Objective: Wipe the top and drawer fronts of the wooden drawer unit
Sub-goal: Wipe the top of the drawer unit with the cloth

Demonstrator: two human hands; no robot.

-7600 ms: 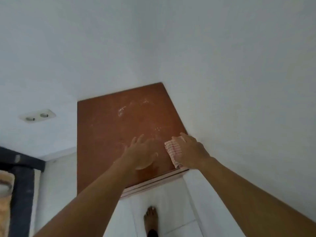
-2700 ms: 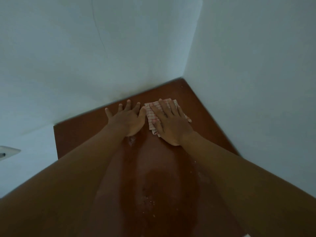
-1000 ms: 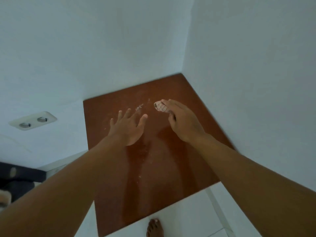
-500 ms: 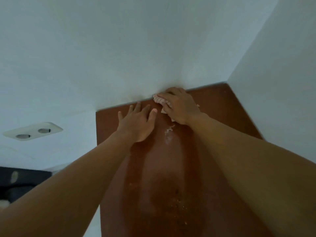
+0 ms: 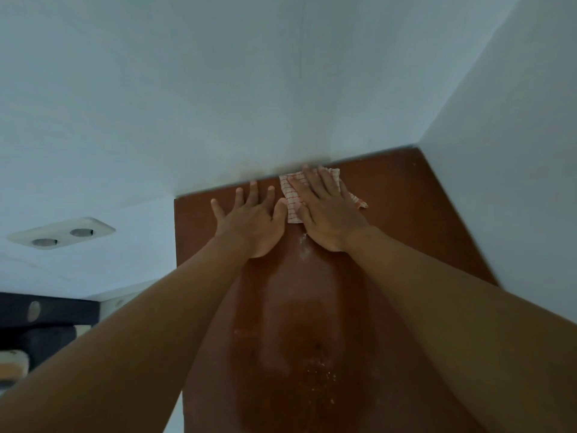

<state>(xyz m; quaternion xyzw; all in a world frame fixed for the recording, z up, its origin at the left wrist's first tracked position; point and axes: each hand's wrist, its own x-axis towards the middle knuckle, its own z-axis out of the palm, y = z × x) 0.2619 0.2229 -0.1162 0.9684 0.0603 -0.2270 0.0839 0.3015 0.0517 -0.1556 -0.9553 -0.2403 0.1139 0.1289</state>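
Observation:
The reddish-brown wooden top of the drawer unit (image 5: 406,214) fills the lower middle, set into a corner of white walls. A white cloth with red checks (image 5: 288,198) lies flat at the top's back edge, against the wall. My right hand (image 5: 327,214) presses flat on the cloth, fingers spread. My left hand (image 5: 249,220) rests palm down on the bare wood just left of the cloth, fingers apart, holding nothing. White dust specks (image 5: 303,248) lie behind my right wrist, and crumbs (image 5: 321,373) lie nearer me. The drawer fronts are out of sight.
A white double wall socket (image 5: 62,234) sits on the wall at left. Dark furniture (image 5: 40,326) stands at the lower left, beyond the unit's left edge. Walls close off the back and right sides of the top.
Over the last second my right hand pushed the cloth from mid-top to the back edge, then flattened it out there. My left hand slid back alongside.

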